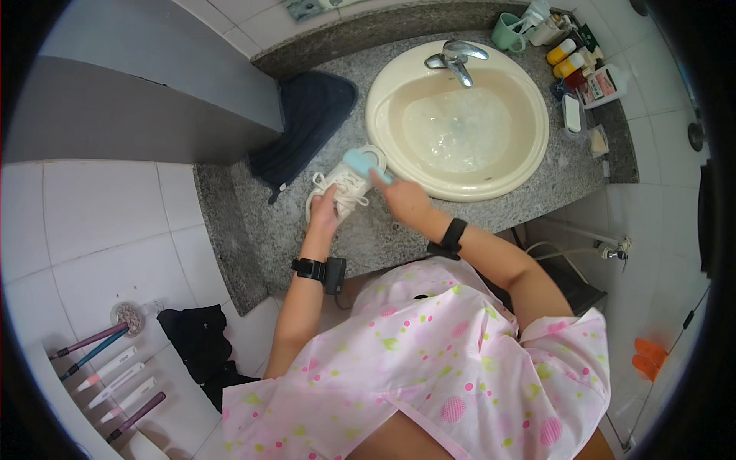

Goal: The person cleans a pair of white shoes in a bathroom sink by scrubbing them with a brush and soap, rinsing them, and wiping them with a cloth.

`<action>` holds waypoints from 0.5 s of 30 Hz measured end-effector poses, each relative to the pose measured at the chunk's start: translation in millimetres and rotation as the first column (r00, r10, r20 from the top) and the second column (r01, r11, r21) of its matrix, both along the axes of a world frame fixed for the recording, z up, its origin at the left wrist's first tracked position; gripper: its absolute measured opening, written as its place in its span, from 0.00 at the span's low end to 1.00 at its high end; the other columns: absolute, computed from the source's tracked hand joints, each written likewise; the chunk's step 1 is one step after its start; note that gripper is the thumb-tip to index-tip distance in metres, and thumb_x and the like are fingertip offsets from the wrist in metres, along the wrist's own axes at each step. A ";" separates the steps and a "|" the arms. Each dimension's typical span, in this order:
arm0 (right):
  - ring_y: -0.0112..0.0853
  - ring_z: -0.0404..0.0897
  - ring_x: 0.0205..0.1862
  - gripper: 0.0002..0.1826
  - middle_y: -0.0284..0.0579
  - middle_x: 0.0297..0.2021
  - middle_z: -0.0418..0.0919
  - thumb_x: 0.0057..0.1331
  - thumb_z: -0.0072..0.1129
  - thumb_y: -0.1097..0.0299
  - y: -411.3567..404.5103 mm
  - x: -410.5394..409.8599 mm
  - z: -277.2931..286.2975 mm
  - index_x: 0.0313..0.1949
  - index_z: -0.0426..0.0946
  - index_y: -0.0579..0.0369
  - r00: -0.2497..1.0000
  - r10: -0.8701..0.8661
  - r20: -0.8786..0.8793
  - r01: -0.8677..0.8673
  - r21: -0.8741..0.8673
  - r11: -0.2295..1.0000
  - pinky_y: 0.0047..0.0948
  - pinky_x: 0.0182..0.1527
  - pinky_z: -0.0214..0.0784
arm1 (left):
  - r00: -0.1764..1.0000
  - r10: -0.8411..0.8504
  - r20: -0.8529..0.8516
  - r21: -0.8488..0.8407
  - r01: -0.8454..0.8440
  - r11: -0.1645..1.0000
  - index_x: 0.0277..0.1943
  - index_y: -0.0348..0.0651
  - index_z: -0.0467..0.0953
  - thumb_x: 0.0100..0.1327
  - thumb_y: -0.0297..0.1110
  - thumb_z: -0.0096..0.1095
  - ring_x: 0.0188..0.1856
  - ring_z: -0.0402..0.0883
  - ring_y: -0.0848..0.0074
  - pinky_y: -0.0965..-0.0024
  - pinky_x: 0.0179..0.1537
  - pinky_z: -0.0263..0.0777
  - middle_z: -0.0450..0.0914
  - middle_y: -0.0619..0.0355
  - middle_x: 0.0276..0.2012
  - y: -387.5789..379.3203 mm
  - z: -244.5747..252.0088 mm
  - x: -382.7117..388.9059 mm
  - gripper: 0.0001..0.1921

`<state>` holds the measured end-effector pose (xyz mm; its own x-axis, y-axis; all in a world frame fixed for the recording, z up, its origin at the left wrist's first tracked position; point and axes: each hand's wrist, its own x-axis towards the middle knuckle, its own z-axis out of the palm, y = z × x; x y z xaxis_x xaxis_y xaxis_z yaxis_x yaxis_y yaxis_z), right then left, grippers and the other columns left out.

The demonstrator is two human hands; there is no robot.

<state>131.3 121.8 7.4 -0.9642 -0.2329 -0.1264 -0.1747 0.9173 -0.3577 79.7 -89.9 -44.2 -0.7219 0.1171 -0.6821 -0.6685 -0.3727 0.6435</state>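
A white lace-up shoe (pixel 348 187) rests on the grey granite counter (pixel 276 230), left of the washbasin. Its toe points toward the basin's rim. My left hand (pixel 325 211) grips the shoe near the laces and heel. In my right hand (pixel 405 198) is a light blue brush (pixel 361 163), pressed over the shoe's toe; its bristles are hidden from view. The cream oval washbasin (pixel 379 138) holds cloudy, rippling water under a chrome faucet (pixel 457 60).
A dark cloth (pixel 313 115) lies left of the basin by a grey cabinet (pixel 172 92). Along the right edge stand a green cup (pixel 507 35), several bottles (pixel 569 64) and a soap dish (pixel 572 118). Black fabric (pixel 198 339) hangs at lower left.
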 end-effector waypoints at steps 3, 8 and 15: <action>0.44 0.80 0.25 0.37 0.48 0.22 0.77 0.54 0.54 0.75 1.6 -3.5 -0.9 0.65 0.56 0.56 0.996 0.077 0.041 -0.077 0.008 0.997 0.41 0.27 0.72 | 1.000 0.007 0.008 -0.011 -0.007 1.000 0.55 0.26 0.68 0.66 0.30 0.55 0.49 0.79 0.65 0.65 0.48 0.75 0.76 0.46 0.51 -0.7 -7.5 3.0 0.18; 0.44 0.80 0.26 0.34 0.48 0.22 0.77 0.55 0.53 0.74 10.7 -11.5 -2.5 0.64 0.59 0.58 0.999 -0.042 0.022 0.042 0.000 0.999 0.41 0.26 0.72 | 1.000 0.008 0.010 0.018 -0.008 1.000 0.55 0.26 0.68 0.67 0.29 0.52 0.48 0.79 0.66 0.65 0.45 0.75 0.77 0.47 0.49 -1.2 -4.2 0.7 0.17; 0.41 0.79 0.23 0.35 0.49 0.21 0.77 0.55 0.49 0.77 3.1 -0.9 7.3 0.65 0.61 0.47 0.996 0.081 -0.035 -0.080 0.042 0.996 0.41 0.25 0.71 | 1.000 -0.006 -0.023 0.002 0.007 1.000 0.56 0.28 0.68 0.68 0.29 0.52 0.48 0.79 0.66 0.66 0.45 0.75 0.76 0.47 0.50 0.0 -4.1 2.9 0.17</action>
